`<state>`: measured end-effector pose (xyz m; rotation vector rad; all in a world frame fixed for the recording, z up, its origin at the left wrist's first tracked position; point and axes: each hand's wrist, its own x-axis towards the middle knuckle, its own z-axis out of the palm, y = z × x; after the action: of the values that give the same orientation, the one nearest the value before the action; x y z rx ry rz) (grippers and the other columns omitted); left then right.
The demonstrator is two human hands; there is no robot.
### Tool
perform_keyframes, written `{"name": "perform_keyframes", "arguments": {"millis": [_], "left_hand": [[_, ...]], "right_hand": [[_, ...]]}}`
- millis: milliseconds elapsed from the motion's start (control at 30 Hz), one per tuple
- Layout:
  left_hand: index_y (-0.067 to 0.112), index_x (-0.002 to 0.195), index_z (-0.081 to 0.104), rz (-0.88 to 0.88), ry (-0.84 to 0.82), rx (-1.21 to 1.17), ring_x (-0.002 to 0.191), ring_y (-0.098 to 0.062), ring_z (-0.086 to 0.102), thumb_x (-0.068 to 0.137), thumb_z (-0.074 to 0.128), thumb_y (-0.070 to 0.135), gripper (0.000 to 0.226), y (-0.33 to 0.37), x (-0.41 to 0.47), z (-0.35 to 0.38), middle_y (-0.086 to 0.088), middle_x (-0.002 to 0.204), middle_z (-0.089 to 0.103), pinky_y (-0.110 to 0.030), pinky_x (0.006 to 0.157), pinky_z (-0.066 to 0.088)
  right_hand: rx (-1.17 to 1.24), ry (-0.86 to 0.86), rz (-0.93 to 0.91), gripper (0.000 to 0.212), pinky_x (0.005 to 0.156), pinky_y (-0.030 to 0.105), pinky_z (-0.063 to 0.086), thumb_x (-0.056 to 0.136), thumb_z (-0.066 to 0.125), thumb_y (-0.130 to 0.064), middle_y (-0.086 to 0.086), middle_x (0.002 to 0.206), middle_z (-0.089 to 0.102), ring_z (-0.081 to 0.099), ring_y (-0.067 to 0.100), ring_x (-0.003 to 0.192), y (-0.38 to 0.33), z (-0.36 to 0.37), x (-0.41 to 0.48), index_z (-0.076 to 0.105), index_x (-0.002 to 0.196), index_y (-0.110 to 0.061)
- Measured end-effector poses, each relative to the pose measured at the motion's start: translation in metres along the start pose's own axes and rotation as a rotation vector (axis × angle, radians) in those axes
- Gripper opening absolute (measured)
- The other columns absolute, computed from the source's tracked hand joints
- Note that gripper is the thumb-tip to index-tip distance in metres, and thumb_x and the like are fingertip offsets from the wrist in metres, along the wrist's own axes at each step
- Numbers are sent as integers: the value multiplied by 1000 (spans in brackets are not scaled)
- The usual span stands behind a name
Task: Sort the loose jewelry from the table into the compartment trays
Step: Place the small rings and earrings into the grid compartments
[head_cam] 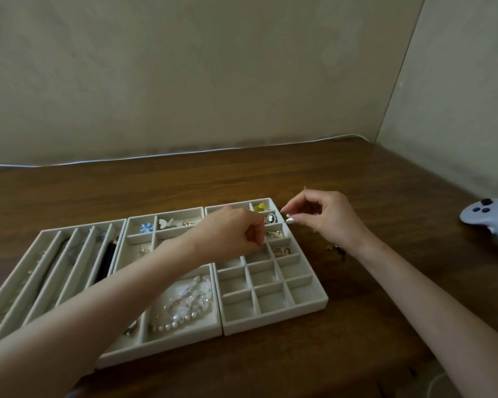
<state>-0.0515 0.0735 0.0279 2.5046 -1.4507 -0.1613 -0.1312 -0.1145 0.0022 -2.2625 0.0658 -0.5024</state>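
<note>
Brown wood-grain surface (270, 173) against a plain beige wall, seen from the head of the person working at it. Three pale compartment trays sit side by side, touching: a slotted tray (69, 227) on the left, a mixed tray (167, 344) in the middle and a grid tray (270, 318) on the right.

Much looks already sorted. Pearl bead strands (184, 307), a blue flower piece (146, 227) and a white butterfly (166, 223) lie in the mixed tray. A yellow piece (260, 207), a cameo (270, 218) and gold rings (282, 250) sit in far squares of the grid tray, whose near squares hold nothing.

The left hand (236, 234) hovers over the grid tray, fingers curled tight; whether it holds anything cannot be told. The right hand (325, 216), just beside that tray's far right edge, pinches a small pale piece (288, 216) between thumb and forefinger.

A few loose gold pieces (332, 247) lie on the surface by the right wrist, so the sorting seems well along but unfinished. A white game controller (483, 216) lies at far right.
</note>
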Motion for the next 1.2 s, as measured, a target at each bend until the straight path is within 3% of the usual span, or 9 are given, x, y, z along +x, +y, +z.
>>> {"name": "perform_keyframes", "arguments": {"millis": [133,300,433,533,733,833,967,1200], "left_hand": [[26,86,62,-5,-3,45,84,-8,57,83,64,22,5,5,-2,2,13,82,59,-28,75,51],[21,91,64,-21,6,94,91,-12,58,86,60,20,7,11,-3,8,8,93,63,-30,79,51],[26,96,65,-7,75,186,101,-8,47,88,58,26,10,12,-3,10,7,100,48,-21,70,35],[24,104,65,-13,86,237,106,-14,49,90,55,28,17,11,-3,11,4,110,52,-21,75,35],[26,94,65,-61,59,119,90,-9,56,86,63,32,10,2,-4,0,11,96,61,-26,76,49],[25,91,61,-101,102,39,77,-6,53,86,63,33,9,-8,-3,-7,11,89,61,-22,68,45],[20,95,62,-163,201,-18,74,-8,51,87,61,34,15,-20,-2,-13,7,89,62,-21,63,39],[20,90,62,-193,267,-74,72,-9,52,87,62,31,11,-31,0,-9,7,84,61,-22,64,40]], "right_hand": [[-23,10,5,21,73,6,46,80,71,-6,-12,89,68,61,-4,86,2,2,-1,68,86,-26],[-29,15,-3,18,76,10,49,80,72,-8,-12,89,68,62,-2,85,2,2,-2,69,87,-24],[-43,22,-25,17,77,13,49,80,71,-8,-12,89,68,62,-2,86,0,2,-3,70,90,-22],[-14,2,-23,18,77,13,49,80,71,-7,-11,89,69,63,-1,86,-4,1,-3,70,88,-23],[1,-90,-74,21,82,12,48,83,67,-3,-11,91,68,62,-3,90,-15,4,-5,72,87,-23],[0,-206,-80,23,84,16,50,82,67,-2,-12,90,68,62,-1,90,-23,6,-4,72,86,-24],[-20,-342,-92,26,73,18,52,80,69,2,-4,88,67,62,2,80,-31,17,-7,65,88,-22],[-287,-349,-213,27,74,27,52,79,70,-2,-7,86,63,60,3,79,-37,30,-3,62,93,-23]]}}
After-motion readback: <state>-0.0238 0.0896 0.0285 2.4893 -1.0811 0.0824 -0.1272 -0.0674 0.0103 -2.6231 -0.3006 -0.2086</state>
